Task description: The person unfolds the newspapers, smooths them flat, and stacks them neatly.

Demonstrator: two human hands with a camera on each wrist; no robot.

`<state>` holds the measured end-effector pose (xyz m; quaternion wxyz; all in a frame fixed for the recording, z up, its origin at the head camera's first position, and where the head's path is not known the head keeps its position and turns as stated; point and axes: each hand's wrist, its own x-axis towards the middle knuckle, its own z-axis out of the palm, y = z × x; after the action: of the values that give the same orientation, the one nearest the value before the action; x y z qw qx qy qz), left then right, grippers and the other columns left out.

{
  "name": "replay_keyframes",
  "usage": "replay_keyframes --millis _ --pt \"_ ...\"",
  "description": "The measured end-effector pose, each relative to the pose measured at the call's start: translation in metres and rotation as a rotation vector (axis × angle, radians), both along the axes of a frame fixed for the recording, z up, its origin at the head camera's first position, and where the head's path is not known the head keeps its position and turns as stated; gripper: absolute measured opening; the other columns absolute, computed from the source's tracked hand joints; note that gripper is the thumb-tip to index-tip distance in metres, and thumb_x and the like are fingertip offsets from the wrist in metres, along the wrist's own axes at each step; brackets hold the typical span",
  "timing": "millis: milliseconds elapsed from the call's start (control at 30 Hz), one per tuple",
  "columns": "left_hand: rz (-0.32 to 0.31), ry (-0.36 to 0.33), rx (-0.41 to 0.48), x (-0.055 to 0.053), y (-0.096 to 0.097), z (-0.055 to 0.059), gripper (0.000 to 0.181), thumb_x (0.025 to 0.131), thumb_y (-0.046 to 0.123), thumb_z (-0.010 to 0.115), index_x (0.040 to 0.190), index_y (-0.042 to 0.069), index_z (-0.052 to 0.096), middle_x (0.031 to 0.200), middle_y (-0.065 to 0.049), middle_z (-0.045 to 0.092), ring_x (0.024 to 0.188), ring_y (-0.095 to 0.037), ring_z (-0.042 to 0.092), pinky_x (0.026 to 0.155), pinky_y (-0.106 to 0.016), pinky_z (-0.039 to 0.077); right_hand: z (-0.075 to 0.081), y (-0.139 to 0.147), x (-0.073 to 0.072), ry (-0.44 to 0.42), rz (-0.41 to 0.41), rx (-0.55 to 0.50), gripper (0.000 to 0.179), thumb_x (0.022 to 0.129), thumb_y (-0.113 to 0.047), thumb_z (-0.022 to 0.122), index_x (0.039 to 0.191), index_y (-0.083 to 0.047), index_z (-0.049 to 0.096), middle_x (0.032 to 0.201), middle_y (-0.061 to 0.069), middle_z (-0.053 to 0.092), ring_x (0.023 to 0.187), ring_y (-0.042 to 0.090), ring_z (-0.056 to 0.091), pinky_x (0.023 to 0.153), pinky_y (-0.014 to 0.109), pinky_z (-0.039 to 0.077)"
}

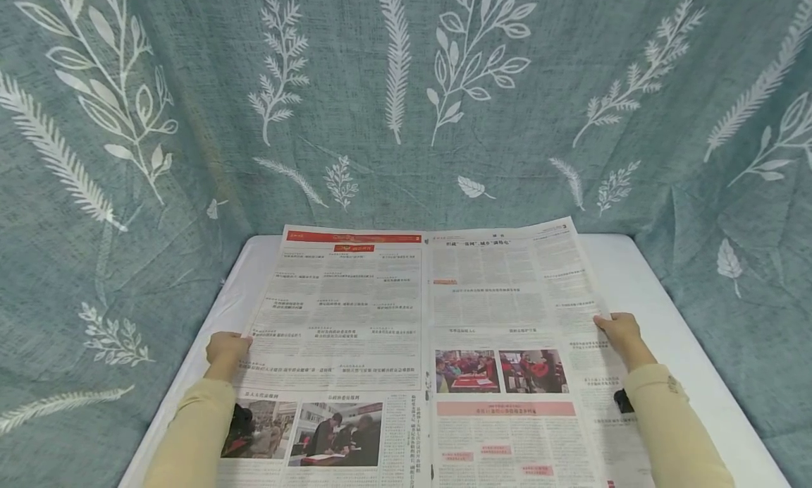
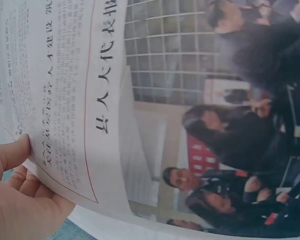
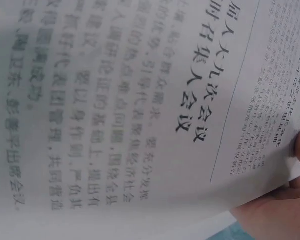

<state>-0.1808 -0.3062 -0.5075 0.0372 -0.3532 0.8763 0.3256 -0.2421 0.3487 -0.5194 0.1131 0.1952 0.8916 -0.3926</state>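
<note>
A wide, unfolded newspaper (image 1: 380,312) spreads over the white table, with a red banner along its far left page and printed photos on both halves. At its left edge, my left hand (image 1: 227,350) pinches the paper; in the left wrist view the thumb (image 2: 12,155) lies on top and the curled fingers (image 2: 37,192) go beneath. My right hand (image 1: 624,333) holds the opposite edge, thumb on the printed side. Much of that hand falls outside the right wrist view, where fingers (image 3: 277,210) show under the sheet. The near edge of the newspaper is out of view.
Beneath the paper is a white tabletop (image 1: 641,290), visible along both sides. Grey-green curtain cloth (image 1: 355,107) with white leaf prints stands behind the table and hangs on the left and right. A small black device (image 1: 624,401) sits at the right wrist.
</note>
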Motion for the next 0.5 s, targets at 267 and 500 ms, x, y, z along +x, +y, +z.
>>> replay_keyframes --millis 267,500 --pt "-0.003 -0.010 0.006 -0.004 -0.005 -0.010 0.039 0.094 0.011 0.047 0.120 -0.018 0.050 0.119 -0.035 0.052 0.109 -0.046 0.051 0.093 -0.048 0.045 0.000 -0.003 0.000 -0.018 -0.032 0.018 0.054 0.097 -0.021 0.045 0.128 0.023 0.038 0.122 0.040 0.047 0.106 0.049 0.052 0.091 0.051 0.045" --pt "0.022 0.094 0.008 -0.005 0.001 -0.021 0.041 0.092 0.008 0.049 0.123 -0.019 0.045 0.120 -0.038 0.048 0.112 -0.050 0.047 0.097 -0.053 0.041 -0.001 -0.006 0.009 -0.004 -0.029 0.120 0.054 0.100 -0.024 0.040 0.133 0.019 0.031 0.127 0.043 0.037 0.114 0.054 0.043 0.099 0.062 0.035"
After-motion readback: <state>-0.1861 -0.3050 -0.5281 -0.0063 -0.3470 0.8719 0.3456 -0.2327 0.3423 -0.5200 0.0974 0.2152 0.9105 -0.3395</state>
